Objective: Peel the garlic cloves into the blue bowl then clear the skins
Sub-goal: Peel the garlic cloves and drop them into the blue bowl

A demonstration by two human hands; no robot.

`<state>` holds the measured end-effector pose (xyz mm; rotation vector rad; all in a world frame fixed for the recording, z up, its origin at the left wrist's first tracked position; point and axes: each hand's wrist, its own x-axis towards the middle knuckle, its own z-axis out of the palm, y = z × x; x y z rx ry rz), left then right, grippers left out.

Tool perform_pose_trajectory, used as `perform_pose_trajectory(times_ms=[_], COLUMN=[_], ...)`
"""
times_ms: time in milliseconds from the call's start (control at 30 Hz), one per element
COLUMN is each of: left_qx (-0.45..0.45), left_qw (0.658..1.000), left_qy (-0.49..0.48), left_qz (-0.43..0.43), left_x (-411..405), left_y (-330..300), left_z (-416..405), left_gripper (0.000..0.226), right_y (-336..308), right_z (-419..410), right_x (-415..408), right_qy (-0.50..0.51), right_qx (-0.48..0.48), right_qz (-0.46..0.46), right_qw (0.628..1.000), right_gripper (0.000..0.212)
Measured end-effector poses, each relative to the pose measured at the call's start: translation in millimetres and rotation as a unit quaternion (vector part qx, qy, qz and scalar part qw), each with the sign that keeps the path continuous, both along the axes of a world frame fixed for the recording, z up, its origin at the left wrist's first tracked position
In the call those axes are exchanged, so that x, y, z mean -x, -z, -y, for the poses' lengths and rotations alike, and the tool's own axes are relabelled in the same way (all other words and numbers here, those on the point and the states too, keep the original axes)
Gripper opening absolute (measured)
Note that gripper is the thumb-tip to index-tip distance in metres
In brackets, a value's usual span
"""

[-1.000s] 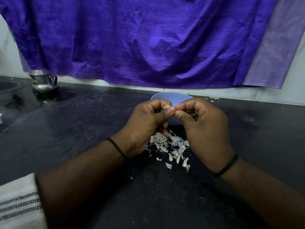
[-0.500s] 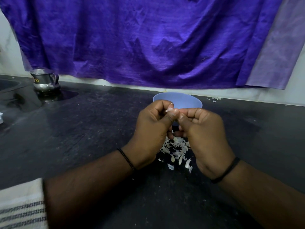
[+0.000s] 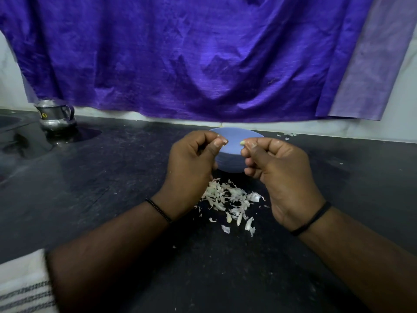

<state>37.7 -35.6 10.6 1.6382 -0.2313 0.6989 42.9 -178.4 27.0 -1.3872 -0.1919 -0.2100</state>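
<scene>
The blue bowl [image 3: 232, 152] stands on the black counter, mostly hidden behind my two hands. My right hand [image 3: 279, 177] pinches a small pale garlic clove [image 3: 242, 143] between thumb and forefinger, in front of the bowl's rim. My left hand [image 3: 191, 170] is held a little apart from it and pinches a thin bit of garlic skin [image 3: 223, 142] at its fingertips. A heap of white garlic skins [image 3: 230, 199] lies on the counter just in front of the bowl, below and between my hands. The bowl's inside cannot be seen.
A small steel pot [image 3: 55, 116] stands at the back left on the black counter [image 3: 112, 188]. A purple cloth [image 3: 191, 59] hangs on the wall behind. A few skin scraps [image 3: 287, 135] lie at the back right. A striped white cloth [image 3: 24, 285] shows at the lower left.
My hands were pressed together on the clove; now they have pulled apart, the clove in the right, a piece of skin in the left. The view has tilted up slightly.
</scene>
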Motion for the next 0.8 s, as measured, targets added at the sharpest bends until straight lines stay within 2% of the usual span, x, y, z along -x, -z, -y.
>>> perform_pose_trajectory(times_ms=[133, 467, 800], left_qx=[-0.047, 0.029, 0.023], left_qw=[0.999, 0.998, 0.999], left_qy=[0.004, 0.059, 0.036], left_qz=[0.022, 0.001, 0.006], left_x=[1.6, 6.2, 8.3], left_y=[0.3, -1.1, -1.6], left_z=[1.2, 5.6, 5.3], left_gripper=[0.017, 0.004, 0.006], right_y=[1.1, 8.5, 10.4], right_z=[2.5, 0.5, 2.8], right_x=[-1.6, -1.7, -2.7], right_qy=[-0.008, -0.019, 0.029], right_qx=[0.004, 0.027, 0.145], right_qz=[-0.001, 0.02, 0.139], right_qw=[1.0, 0.999, 0.979], right_gripper=[0.008, 0.005, 0.009])
